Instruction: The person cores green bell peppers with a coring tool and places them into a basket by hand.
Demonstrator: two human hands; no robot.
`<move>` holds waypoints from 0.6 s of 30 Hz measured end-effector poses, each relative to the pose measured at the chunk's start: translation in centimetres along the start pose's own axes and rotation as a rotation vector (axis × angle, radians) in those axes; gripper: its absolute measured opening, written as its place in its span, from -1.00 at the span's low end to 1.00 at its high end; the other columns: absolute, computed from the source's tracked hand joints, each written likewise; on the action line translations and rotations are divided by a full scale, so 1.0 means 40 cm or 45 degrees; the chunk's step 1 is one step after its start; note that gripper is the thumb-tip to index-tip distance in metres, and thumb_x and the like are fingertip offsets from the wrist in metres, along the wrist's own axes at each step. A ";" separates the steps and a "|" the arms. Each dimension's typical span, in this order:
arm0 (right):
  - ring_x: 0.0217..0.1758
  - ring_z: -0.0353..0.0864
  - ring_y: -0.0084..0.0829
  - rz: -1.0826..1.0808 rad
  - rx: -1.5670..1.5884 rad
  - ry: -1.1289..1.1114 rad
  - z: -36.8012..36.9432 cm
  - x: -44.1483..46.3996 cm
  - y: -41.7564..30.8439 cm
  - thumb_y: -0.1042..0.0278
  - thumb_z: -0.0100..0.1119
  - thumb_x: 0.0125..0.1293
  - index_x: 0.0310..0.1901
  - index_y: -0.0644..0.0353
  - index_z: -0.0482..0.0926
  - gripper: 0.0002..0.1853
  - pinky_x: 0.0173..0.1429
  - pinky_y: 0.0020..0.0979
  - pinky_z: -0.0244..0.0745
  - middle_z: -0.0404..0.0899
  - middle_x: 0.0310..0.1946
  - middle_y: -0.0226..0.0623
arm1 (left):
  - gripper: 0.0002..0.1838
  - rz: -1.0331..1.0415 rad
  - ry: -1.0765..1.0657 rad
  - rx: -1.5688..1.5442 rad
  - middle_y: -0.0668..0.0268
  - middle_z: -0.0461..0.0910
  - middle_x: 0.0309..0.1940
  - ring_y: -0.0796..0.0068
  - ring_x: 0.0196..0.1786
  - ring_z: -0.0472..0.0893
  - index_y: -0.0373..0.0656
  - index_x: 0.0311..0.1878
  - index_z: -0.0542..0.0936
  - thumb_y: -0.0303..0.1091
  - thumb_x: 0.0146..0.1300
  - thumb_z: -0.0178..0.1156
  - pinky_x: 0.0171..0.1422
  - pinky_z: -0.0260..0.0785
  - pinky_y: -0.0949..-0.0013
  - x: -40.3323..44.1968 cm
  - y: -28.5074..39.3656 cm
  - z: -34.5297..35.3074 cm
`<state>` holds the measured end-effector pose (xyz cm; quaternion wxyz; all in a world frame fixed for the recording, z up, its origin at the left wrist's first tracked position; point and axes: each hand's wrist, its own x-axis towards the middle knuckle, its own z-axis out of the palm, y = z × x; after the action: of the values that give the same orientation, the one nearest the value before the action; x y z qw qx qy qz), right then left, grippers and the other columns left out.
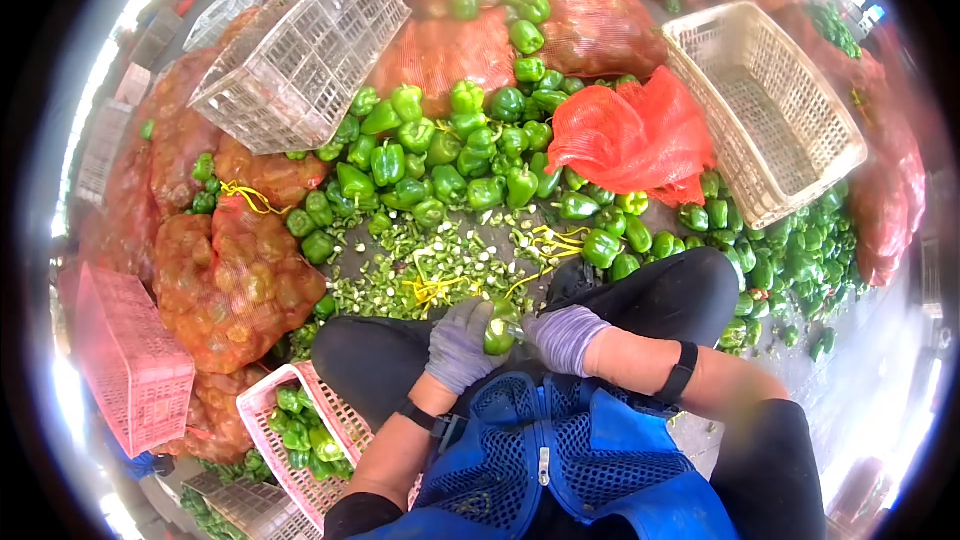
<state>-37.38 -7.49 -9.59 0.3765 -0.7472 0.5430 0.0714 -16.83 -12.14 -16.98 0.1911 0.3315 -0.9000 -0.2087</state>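
Left grip (461, 345) clamped on a green pepper (499, 331) at its 3 o'clock; right grip (567, 338) beyond, whether closed on anything cannot be told. Loose hold on smooth skin could drop the pepper among trimmings (390, 285) toward 11 o'clock.

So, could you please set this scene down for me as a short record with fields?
Left hand: gloved, holding a green pepper
Right hand: gloved, close to that pepper; its grip is unclear
Floor ahead: cut green scraps, with yellow cords among them
Beyond the scraps: a heap of whole peppers
On the heap: loose red netting
Left side: a filled mesh sack and a pink crate containing peppers
Far right: a tilted beige crate
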 end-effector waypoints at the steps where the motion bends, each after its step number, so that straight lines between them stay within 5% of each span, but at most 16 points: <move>1: -0.25 0.68 -0.01 -0.005 0.009 -0.026 0.014 0.003 0.001 0.37 -0.02 0.24 -0.25 0.28 0.59 -0.79 -0.21 -0.09 0.57 0.66 -0.34 0.02 | -0.17 -0.085 -0.135 -0.022 0.03 0.55 -0.06 0.02 -0.01 0.57 -0.13 0.15 0.42 -0.13 -0.27 0.53 0.08 0.47 0.12 -0.004 0.002 0.000; 4: -0.25 0.68 -0.02 -0.086 -0.039 0.082 0.041 0.000 0.001 0.31 0.02 0.26 -0.21 0.26 0.59 -0.78 -0.18 -0.08 0.55 0.66 -0.34 0.03 | -0.13 -0.254 -0.349 -0.098 0.01 0.54 -0.03 0.08 0.04 0.57 -0.15 0.19 0.38 -0.10 -0.25 0.53 0.14 0.46 0.17 -0.002 0.015 -0.014; 8: -0.23 0.65 0.02 0.057 0.626 0.230 0.054 0.000 0.030 0.16 0.11 0.29 -0.11 0.24 0.56 -0.69 -0.14 -0.11 0.53 0.63 -0.33 0.06 | -0.14 -0.645 -0.489 -0.497 0.08 0.55 0.03 0.24 0.09 0.57 -0.18 0.22 0.36 -0.10 -0.18 0.50 0.23 0.42 0.26 0.019 0.015 -0.025; 11: -0.21 0.67 -0.05 0.236 1.034 0.687 0.032 0.027 0.056 0.15 0.19 0.28 -0.02 0.28 0.51 -0.62 -0.13 -0.17 0.51 0.63 -0.27 0.08 | -0.15 -0.921 -0.381 -1.719 0.16 0.55 0.05 0.32 0.10 0.56 -0.21 0.25 0.34 -0.10 -0.11 0.47 0.25 0.41 0.26 0.026 -0.038 -0.009; 13: -0.20 0.68 -0.08 0.185 1.073 0.758 0.002 0.019 0.065 0.17 0.19 0.29 0.00 0.32 0.49 -0.60 -0.14 -0.19 0.53 0.63 -0.26 0.07 | -0.15 -0.893 -0.440 -2.004 0.18 0.47 0.12 0.25 0.17 0.50 -0.19 0.31 0.28 -0.16 -0.03 0.46 0.33 0.34 0.17 0.014 -0.073 0.004; 14: -0.19 0.69 -0.07 0.050 0.882 0.766 -0.015 0.009 0.054 0.20 0.15 0.30 -0.01 0.30 0.51 -0.64 -0.15 -0.19 0.55 0.64 -0.22 0.05 | -0.14 -0.890 -0.450 -2.065 0.17 0.47 0.12 0.25 0.17 0.49 -0.19 0.32 0.27 -0.15 -0.03 0.45 0.33 0.33 0.18 0.015 -0.070 0.002; 17: -0.33 0.66 -0.07 0.241 -0.064 0.215 -0.089 0.003 0.041 0.31 0.17 0.20 -0.05 0.27 0.54 -0.69 -0.24 -0.16 0.54 0.63 -0.42 -0.03 | -0.17 -0.887 -0.477 -2.134 0.15 0.50 0.11 0.27 0.15 0.52 -0.21 0.29 0.33 -0.05 -0.03 0.41 0.30 0.37 0.18 0.018 -0.068 0.002; 18: -0.26 0.66 -0.02 0.309 -0.157 0.313 -0.074 0.025 0.084 0.30 0.14 0.16 -0.02 0.24 0.51 -0.64 -0.23 -0.12 0.54 0.64 -0.38 -0.01 | -0.19 -0.929 -0.483 -2.156 0.15 0.51 0.11 0.27 0.15 0.52 -0.21 0.27 0.35 -0.03 -0.03 0.40 0.29 0.38 0.19 0.018 -0.063 -0.003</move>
<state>-40.78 -10.56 -9.64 0.2492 -0.7009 0.6658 0.0578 -15.97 -14.38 -18.00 0.1417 0.3042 -0.3055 -0.8911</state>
